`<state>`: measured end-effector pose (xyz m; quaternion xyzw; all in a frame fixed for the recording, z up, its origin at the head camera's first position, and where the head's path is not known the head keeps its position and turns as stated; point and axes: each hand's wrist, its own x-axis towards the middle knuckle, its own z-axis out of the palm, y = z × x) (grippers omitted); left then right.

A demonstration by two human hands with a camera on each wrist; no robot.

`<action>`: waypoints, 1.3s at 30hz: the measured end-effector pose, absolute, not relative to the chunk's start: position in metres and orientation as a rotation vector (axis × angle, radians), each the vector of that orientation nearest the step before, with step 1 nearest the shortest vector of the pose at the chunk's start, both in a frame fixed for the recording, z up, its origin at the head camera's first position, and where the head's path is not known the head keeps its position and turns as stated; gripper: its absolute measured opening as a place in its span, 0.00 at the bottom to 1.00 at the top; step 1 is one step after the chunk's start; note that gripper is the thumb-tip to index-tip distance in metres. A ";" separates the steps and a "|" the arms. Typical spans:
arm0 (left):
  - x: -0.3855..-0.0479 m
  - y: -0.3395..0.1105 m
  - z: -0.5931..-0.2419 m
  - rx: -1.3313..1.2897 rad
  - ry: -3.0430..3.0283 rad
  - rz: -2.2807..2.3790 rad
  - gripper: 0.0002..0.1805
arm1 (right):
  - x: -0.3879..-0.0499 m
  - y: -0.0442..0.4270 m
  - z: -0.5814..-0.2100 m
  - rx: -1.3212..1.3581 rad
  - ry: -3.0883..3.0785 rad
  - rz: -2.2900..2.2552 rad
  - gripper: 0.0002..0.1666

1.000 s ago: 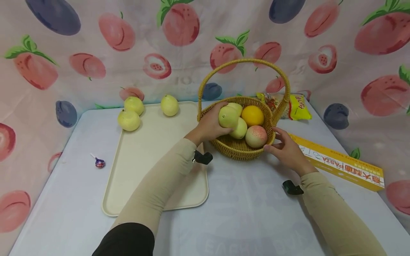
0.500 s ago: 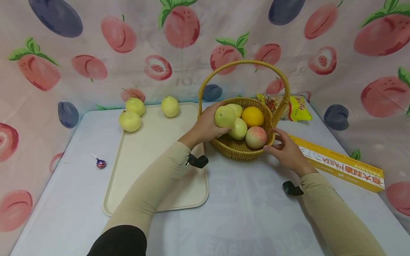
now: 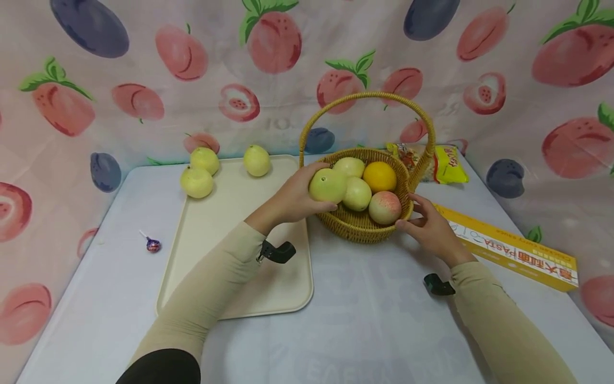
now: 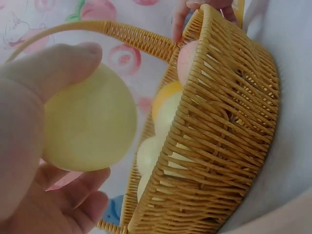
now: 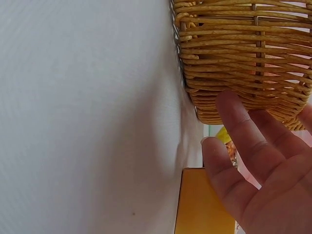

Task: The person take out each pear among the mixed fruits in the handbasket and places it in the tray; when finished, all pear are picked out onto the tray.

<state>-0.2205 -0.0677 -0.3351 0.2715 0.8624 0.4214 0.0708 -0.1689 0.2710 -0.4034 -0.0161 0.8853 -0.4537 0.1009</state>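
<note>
My left hand (image 3: 295, 197) grips a pale green pear (image 3: 328, 185), held above the left rim of a woven basket (image 3: 355, 230) with a tall handle. In the left wrist view the thumb lies on one side of this pear (image 4: 92, 119) and curled fingers on the other, apart from the basket wall (image 4: 219, 112). Inside the basket are more pale pears (image 3: 357, 194), an orange (image 3: 380, 176) and a peach (image 3: 385, 208). My right hand (image 3: 431, 229) holds the basket's right rim; the right wrist view shows its fingers (image 5: 243, 131) against the outer weave.
A cream tray (image 3: 240, 277) lies left of the basket, with several pears (image 3: 196, 182) near its far edge. A lollipop (image 3: 153, 245) lies further left. Right of the basket are a yellow pasta box (image 3: 513, 248) and, behind, a snack bag (image 3: 448, 164). A fruit-print cloth hangs behind the table.
My left hand has lifted the pear away from the other fruit and moved it left toward the basket's rim. My right hand stays at the basket's right side.
</note>
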 end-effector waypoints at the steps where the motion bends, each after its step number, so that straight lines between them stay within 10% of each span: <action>1: -0.219 -0.070 -0.335 0.825 2.593 1.263 0.49 | -0.169 0.271 -0.404 -0.046 2.614 -1.341 0.57; 39: -0.212 -0.186 -0.366 0.318 2.615 1.469 0.48 | -0.169 0.270 -0.405 -0.073 2.615 -1.361 0.58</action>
